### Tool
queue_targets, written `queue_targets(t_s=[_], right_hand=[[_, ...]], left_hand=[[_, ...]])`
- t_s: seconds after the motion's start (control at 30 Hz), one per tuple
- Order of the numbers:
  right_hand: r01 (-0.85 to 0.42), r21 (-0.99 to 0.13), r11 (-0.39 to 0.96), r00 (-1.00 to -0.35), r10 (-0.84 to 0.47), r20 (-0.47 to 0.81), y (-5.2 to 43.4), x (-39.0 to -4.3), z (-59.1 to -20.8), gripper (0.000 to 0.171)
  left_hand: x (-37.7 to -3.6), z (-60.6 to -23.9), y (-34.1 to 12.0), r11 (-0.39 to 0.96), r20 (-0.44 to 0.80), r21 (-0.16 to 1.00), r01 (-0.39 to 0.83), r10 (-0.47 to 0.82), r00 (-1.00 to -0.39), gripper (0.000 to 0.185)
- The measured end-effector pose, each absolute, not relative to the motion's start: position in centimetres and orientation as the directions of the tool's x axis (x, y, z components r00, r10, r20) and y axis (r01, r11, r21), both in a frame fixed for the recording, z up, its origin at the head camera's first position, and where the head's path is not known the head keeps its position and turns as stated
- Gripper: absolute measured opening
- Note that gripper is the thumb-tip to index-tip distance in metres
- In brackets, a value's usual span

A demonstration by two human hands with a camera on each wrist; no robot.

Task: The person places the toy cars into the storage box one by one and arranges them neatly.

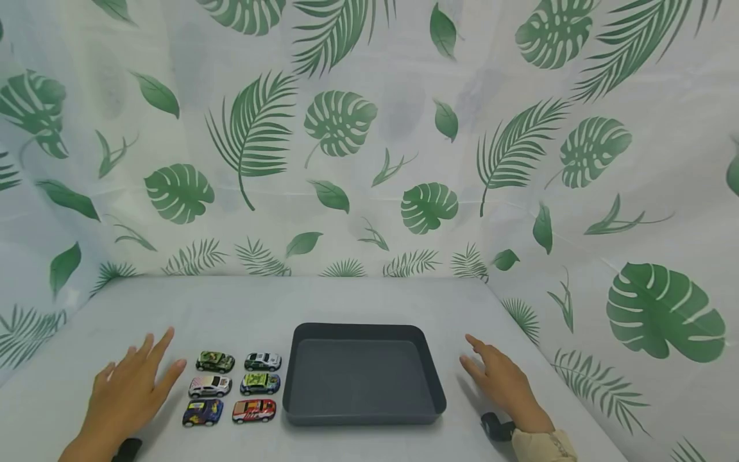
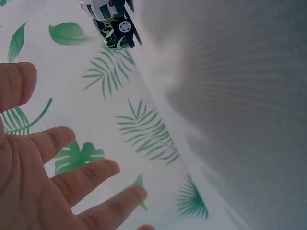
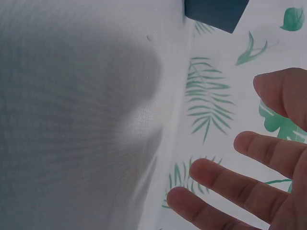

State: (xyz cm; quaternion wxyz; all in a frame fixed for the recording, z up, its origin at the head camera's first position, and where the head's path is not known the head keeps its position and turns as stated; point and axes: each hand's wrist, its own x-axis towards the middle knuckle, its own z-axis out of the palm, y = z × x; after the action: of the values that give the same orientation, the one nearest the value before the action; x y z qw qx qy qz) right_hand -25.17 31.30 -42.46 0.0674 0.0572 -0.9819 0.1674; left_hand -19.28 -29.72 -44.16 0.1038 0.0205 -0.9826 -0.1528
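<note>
My left hand (image 1: 128, 388) is held over the table at the left with fingers spread, holding nothing. Just right of it, several toy cars stand in two columns: a green camouflage car (image 1: 215, 361), a white-and-pink car (image 1: 210, 386) and a dark blue car (image 1: 203, 412) in one; a white-and-black car (image 1: 262, 361), a lime-and-blue car (image 1: 260, 383) and a red car (image 1: 254, 410) in the other. Beside them lies a dark grey rectangular tray (image 1: 364, 420), its inside bare. To the tray's right, my right hand (image 1: 503, 378) hovers with fingers extended and nothing in it.
A white-covered table (image 1: 231, 308) carries everything. Behind it and along the sides hangs a white curtain (image 1: 392, 212) printed with green leaves. Dark straps sit at both wrists, and a beige sleeve (image 1: 543, 446) shows on the right arm.
</note>
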Motion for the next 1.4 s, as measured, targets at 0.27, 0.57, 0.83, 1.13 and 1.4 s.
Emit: queue_targets(t_s=[0.27,0.57,0.83,1.13,1.4], right_hand=[[-0.219,-0.462,0.86,-0.971,-0.145,0.189,31.5,-26.0,-42.5,0.048],[-0.347,-0.561,0.752,-0.938,-0.291,0.19,31.7,-27.3,-42.4,0.033],[-0.403,-0.616,0.677,-0.905,-0.396,0.157,31.4,-28.3,-41.8,0.033],[-0.386,-0.742,0.549,-0.88,-0.461,0.117,30.6,-30.0,-41.8,0.034],[-0.392,-0.753,0.528,-0.869,-0.48,0.116,29.7,-31.0,-41.7,0.035]], left_hand=[[-19.8,-43.8,-29.7,0.961,0.186,0.276,0.031,-0.022,-0.982,0.065],[-21.2,-43.3,-30.3,0.945,0.062,0.32,0.069,0.051,-0.997,0.063],[-22.7,-42.8,-30.0,0.896,0.035,0.419,0.149,0.149,-0.988,0.058],[-24.3,-42.6,-30.2,0.836,0.035,0.504,0.216,0.231,-0.972,0.062],[-25.2,-42.4,-30.9,0.751,-0.016,0.622,0.22,0.293,-0.956,0.071]])
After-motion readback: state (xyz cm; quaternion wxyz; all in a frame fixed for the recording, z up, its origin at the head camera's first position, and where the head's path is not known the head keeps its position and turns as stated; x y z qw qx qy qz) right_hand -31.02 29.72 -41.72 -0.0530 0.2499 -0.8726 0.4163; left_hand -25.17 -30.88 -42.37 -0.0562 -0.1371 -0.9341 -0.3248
